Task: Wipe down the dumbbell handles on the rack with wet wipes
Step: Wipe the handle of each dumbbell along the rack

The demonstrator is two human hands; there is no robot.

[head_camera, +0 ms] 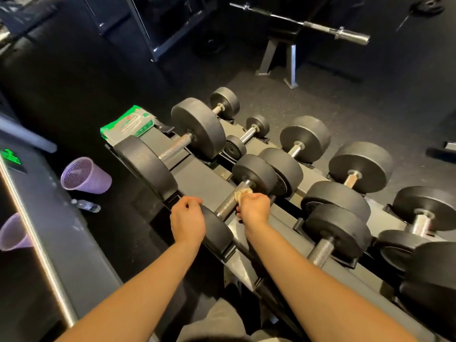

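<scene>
Gym rack (202, 178): right grip (255, 208) closed round wipe (243, 193) on handle (228, 204); left grip (187, 218) curled at near plate (218, 233), hold unclear; best wrap fully, stroke whole length.

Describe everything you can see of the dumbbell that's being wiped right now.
The dumbbell lies across the front row of the rack, second from its left end. It has a silver, knurled metal handle between two round, matte black heads that look rubber-coated. The right hand presses a crumpled, off-white wipe against the handle close to the far head. The left hand holds the near head's rim and partly hides it.
</scene>
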